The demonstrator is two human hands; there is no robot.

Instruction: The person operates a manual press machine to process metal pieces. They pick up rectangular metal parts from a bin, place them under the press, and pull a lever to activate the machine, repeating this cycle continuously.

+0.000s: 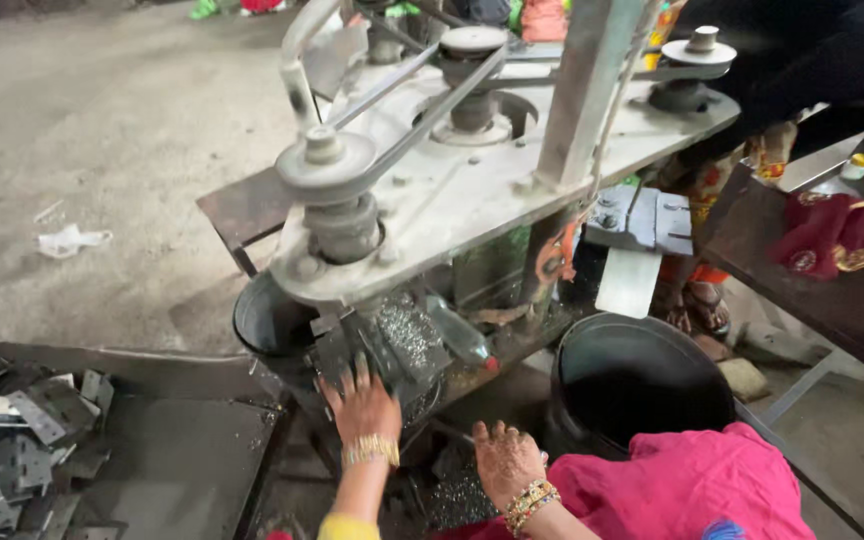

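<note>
My left hand (364, 402), with a gold bangle on the wrist, lies fingers apart against a dark metal part (392, 345) under the grey belt-and-pulley machine (452, 190). It holds nothing. My right hand (504, 460), patterned and wearing several bangles, rests lower down near the floor among shiny metal shavings (457, 498). Its fingers point down and are hidden. A pink garment (682, 485) covers my right arm.
A black bucket (642, 385) stands right of my hands, and another (267, 320) behind the machine's left corner. A dark tray (182, 470) at the left holds several flat metal hinge plates (22, 440). Another person's sandalled feet (692, 305) stand beyond the machine, beside a table with red cloth (837, 235).
</note>
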